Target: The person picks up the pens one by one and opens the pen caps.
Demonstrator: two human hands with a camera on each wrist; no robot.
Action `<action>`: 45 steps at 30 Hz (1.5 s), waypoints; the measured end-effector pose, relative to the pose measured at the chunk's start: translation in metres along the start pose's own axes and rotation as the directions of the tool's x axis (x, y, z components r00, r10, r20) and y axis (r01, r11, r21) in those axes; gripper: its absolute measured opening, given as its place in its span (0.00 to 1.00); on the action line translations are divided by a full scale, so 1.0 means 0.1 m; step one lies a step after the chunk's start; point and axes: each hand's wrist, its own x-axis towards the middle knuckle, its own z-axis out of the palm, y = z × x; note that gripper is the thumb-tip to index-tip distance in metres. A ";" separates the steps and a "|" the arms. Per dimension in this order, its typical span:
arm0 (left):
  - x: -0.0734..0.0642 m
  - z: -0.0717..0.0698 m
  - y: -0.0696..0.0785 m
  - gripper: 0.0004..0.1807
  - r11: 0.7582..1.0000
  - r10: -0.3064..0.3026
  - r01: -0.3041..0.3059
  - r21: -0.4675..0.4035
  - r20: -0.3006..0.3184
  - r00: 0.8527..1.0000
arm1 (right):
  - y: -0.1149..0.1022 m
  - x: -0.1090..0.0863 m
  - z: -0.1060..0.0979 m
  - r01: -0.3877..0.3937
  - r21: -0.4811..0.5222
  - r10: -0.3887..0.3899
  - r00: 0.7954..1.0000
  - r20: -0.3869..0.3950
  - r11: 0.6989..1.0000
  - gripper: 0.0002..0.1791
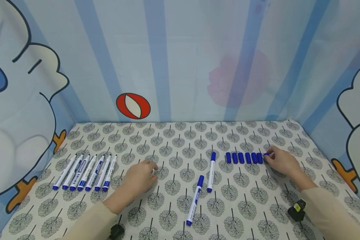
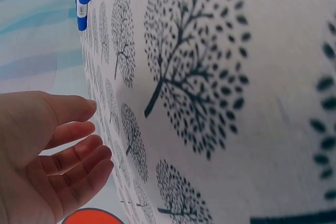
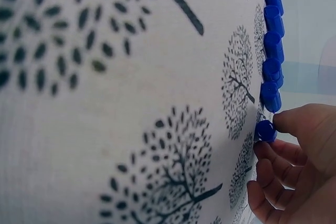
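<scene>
Between thumb and fingers, my right hand (image 1: 283,161) pinches a blue marker cap (image 3: 266,130) at the right end of a row of caps (image 1: 241,158). In the right wrist view the held cap's round end faces the camera, just beside the last cap (image 3: 271,97) of the row. My left hand (image 1: 141,176) hovers over the cloth with loosely bent fingers and nothing in it; the left wrist view shows its palm side (image 2: 63,156). Two capped markers (image 1: 211,172) (image 1: 195,200) lie between the hands.
Several uncapped markers (image 1: 85,173) lie side by side at the left, tips pointing away. A tree-patterned cloth (image 1: 177,151) covers the table. A printed curtain (image 1: 186,60) stands along the back and sides.
</scene>
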 end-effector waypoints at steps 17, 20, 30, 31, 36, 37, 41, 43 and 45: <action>0.01 0.04 0.20 0.11 0.996 0.082 -0.083 -0.035 -0.024 0.996 | 0.03 -0.01 -0.03 -0.034 0.008 0.034 0.999 0.016 0.999 0.19; 0.02 0.05 0.25 0.11 0.994 0.087 -0.088 -0.061 -0.011 0.996 | 0.04 -0.01 -0.04 -0.027 0.012 0.026 0.999 0.020 1.000 0.19; 0.03 0.09 0.38 0.11 0.986 0.143 -0.140 -0.091 0.019 0.990 | 0.03 0.00 0.00 -0.015 0.009 0.014 0.999 0.032 1.000 0.18; 0.03 0.10 0.39 0.11 0.985 0.147 -0.145 -0.091 0.024 0.989 | 0.03 0.00 0.00 -0.015 0.009 0.014 0.999 0.031 1.000 0.18; 0.04 0.11 0.45 0.11 0.981 0.158 -0.152 -0.119 0.046 0.986 | 0.00 0.00 -0.01 -0.018 0.007 0.018 0.999 0.027 1.000 0.18; 0.04 0.11 0.46 0.11 0.981 0.161 -0.154 -0.122 0.050 0.986 | -0.01 0.00 -0.01 -0.019 0.008 0.019 0.999 0.027 1.000 0.18; 0.03 0.11 0.53 0.12 0.977 0.178 -0.169 -0.130 0.057 0.982 | 0.00 0.00 -0.02 -0.038 0.005 0.037 0.999 0.029 0.999 0.19; 0.02 0.11 0.56 0.12 0.976 0.183 -0.174 -0.131 0.060 0.981 | 0.02 0.00 -0.02 -0.048 0.005 0.048 0.998 0.030 0.999 0.20; 0.01 0.12 0.60 0.13 0.974 0.187 -0.176 -0.140 0.071 0.980 | 0.02 0.00 -0.02 -0.052 0.005 0.052 0.998 0.022 0.999 0.20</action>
